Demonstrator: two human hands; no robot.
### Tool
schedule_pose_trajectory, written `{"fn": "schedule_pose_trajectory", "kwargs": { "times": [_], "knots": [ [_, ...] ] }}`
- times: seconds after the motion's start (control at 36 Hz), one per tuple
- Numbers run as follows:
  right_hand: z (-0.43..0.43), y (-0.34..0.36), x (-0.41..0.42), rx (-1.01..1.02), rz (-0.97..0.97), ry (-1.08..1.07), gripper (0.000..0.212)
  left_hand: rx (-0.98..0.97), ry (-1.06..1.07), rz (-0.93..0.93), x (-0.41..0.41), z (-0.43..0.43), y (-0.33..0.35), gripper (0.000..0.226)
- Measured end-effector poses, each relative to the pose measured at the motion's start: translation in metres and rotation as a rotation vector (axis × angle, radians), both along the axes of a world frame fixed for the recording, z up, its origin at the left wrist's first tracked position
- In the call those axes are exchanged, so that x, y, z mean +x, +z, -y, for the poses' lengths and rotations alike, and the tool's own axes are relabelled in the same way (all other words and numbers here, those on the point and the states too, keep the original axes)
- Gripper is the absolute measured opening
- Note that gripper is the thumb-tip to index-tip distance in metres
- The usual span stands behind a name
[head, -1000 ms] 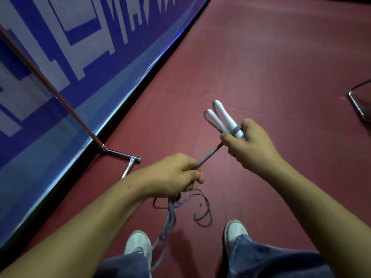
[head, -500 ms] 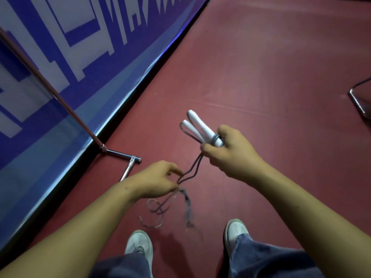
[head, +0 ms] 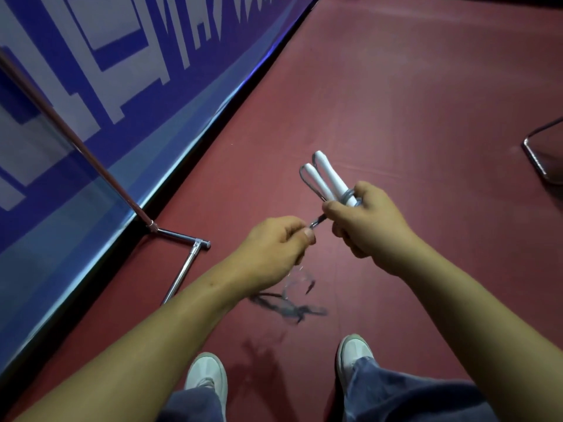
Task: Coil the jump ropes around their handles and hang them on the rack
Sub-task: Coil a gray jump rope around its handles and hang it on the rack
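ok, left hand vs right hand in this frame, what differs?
The left hand pinches the grey rope; the right hand grips the two white handles as a bundle. Loose rope dangles, blurred, under the left hand; a few wound turns sit by the right hand's fingers. The left hand is lower in frame than the right hand. Both hold the same rope, close together.

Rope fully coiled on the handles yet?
Partly: a few turns circle the handles in the right hand; rope dangles loose below the left hand.
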State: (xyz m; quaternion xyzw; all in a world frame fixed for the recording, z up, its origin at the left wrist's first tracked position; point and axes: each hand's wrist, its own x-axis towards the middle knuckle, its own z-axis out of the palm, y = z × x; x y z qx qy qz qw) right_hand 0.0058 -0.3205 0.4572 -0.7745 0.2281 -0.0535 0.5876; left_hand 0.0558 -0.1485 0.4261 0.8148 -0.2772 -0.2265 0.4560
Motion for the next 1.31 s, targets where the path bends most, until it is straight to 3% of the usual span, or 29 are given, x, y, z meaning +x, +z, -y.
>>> {"fn": "schedule_pose_trajectory", "kwargs": {
  "times": [0.08, 0.17, 0.22, 0.36, 0.44, 0.56, 0.64, 0.75, 0.86, 0.97, 1.06, 1.14, 1.19, 1.31],
  "knots": [
    [0.008, -0.012, -0.001, -0.245, -0.047, 0.029, 0.033, 0.236, -0.074, 0.303, -0.004, -0.004, 0.008, 0.033],
    [0.023, -0.014, -0.006, -0.440, -0.148, 0.077, 0.037, 0.335, -0.066, 0.374, 0.007, -0.019, 0.014, 0.043],
    [0.029, -0.013, -0.012, -0.430, -0.223, 0.181, 0.042, 0.292, -0.059, 0.402, 0.012, -0.027, 0.021, 0.039],
    [0.020, -0.013, -0.019, -0.718, -0.349, 0.360, 0.038, 0.156, -0.147, 0.510, 0.004, -0.028, 0.035, 0.019],
    [0.004, -0.015, -0.021, -0.817, -0.366, 0.462, 0.040, 0.131, -0.238, 0.627, -0.003, -0.024, 0.041, 0.018],
    [-0.022, -0.014, -0.031, -0.850, -0.323, 0.660, 0.027, 0.086, -0.257, 0.688, 0.007, -0.024, 0.044, 0.017],
    [-0.036, -0.001, -0.039, -0.783, -0.218, 0.756, 0.034, 0.019, -0.198, 0.570, 0.017, -0.031, 0.039, 0.013],
    [-0.041, 0.011, -0.043, -0.666, -0.150, 0.704, 0.027, -0.075, -0.102, 0.208, 0.025, -0.039, 0.035, 0.009],
    [-0.042, 0.015, -0.046, -0.550, -0.052, 0.621, 0.038, -0.112, -0.164, -0.121, 0.030, -0.053, 0.030, 0.019],
    [-0.040, 0.020, -0.041, -0.381, 0.039, 0.460, 0.036, -0.080, -0.189, -0.095, 0.021, -0.048, 0.026, 0.021],
    [-0.034, 0.021, -0.037, -0.214, 0.103, 0.349, 0.047, -0.146, -0.167, -0.271, 0.008, -0.035, 0.025, 0.046],
    [-0.029, 0.021, -0.036, -0.152, 0.141, 0.326, 0.037, -0.185, -0.208, -0.389, 0.003, -0.031, 0.023, 0.039],
    [-0.026, 0.019, -0.032, -0.155, 0.155, 0.256, 0.025, -0.112, -0.217, -0.399, 0.005, -0.034, 0.019, 0.039],
    [0.000, 0.014, -0.020, -0.099, 0.159, 0.001, 0.026, 0.109, -0.256, -0.367, 0.001, -0.042, 0.012, 0.049]
  ]
}}
